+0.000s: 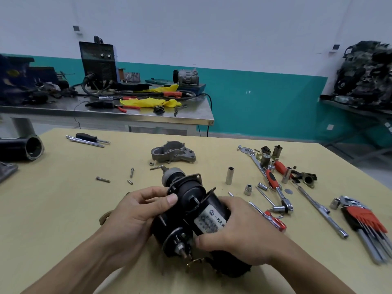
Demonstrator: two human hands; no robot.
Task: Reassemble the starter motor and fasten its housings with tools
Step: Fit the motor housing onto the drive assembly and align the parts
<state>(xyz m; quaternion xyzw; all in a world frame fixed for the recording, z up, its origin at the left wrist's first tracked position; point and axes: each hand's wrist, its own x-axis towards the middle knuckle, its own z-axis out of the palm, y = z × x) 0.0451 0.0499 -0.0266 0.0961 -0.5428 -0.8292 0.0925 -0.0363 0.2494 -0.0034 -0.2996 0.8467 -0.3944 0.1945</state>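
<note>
The black starter motor [192,211] with its white label lies low in the middle of the yellow table [74,209], held off the surface between both hands. My left hand [135,215] grips the solenoid side, thumb on top. My right hand [235,230] wraps round the motor body from the right, below the label. Beyond it lies the grey cast nose housing [172,153], apart from the motor. Loose bolts [102,179] [132,172] lie to the left of the housing. A ratchet [275,187] with a red and black handle lies to the right.
Sockets [229,175] [247,189], an extension bar [318,206], a red-handled screwdriver [269,217] and a hex key set [369,225] are scattered on the right. Two screwdrivers [89,140] lie far left. A black tube [21,148] sits at the left edge. A cluttered steel bench [106,111] stands behind.
</note>
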